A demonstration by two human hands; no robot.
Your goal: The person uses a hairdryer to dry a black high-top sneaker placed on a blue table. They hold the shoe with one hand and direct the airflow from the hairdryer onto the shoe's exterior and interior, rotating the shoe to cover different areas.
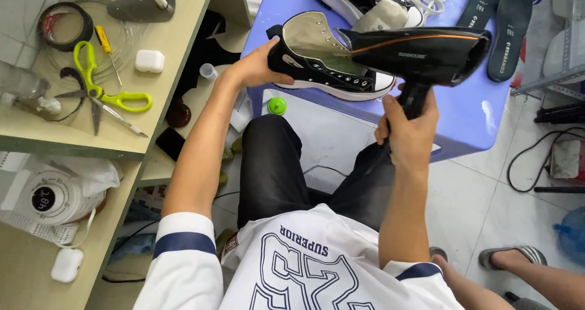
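L hand (259, 66) clamped on black sneaker (323, 60) heel; R hand (408, 130) gripping hair dryer (420, 54) handle; I keep nozzle moving w/ airflow into opening

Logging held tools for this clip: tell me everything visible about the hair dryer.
The hair dryer is black, glossy plastic by the look, with a thin orange stripe along its barrel. It lies roughly level, nozzle pointing left at the open top of the black high-top shoe, rear end to the right. The right hand grips its handle from below, fingers wrapped round it. It hangs above the blue stool. Whether it is running cannot be told.
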